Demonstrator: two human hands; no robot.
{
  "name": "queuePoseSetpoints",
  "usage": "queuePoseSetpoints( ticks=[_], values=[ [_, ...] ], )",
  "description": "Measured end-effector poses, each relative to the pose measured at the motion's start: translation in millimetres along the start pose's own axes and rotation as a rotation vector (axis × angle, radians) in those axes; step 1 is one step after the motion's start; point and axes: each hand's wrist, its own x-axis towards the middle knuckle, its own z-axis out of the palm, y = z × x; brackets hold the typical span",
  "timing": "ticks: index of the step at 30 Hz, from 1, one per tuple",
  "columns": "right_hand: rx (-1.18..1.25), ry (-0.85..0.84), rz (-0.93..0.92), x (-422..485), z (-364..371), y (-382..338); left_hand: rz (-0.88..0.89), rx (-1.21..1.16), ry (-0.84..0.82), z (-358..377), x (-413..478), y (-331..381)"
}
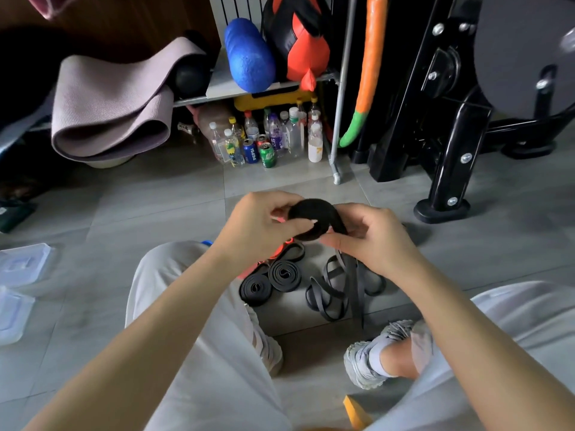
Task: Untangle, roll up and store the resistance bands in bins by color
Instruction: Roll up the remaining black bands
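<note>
Both hands, left point(258, 225) and right point(370, 237), pinch a black band point(314, 216) above the floor point(155, 197), fingers keeping its coil tight; its tail point(351, 275) hangs to loose loops below.

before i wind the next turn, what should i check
1. Grip: left hand and right hand both pinch the roll: ok.
2. Roll tight and even: fingers and blur hide it: cannot tell.
3. Tail free: it hangs into the loose band on the floor: cannot tell.
4. Finished rolls: both lie coiled, side by side: ok.
5. Bins: off to the left, apart from the rolls; open or lidded: cannot tell.
</note>
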Motion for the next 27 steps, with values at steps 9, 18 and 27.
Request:
queuePoseSetpoints(
  ticks=[9,18,27],
  values=[
    [0.294,0.109,-0.025,-7,12,-5,-0.287,-0.993,0.022,34,-14,-13],
    [-0.107,-0.044,-0.021,0,8,6,0.126,0.303,-0.171,1,3,3],
    [0.25,0.084,0.002,-6,7,5,0.025,-0.327,0.141,2,3,-5]
  ],
)
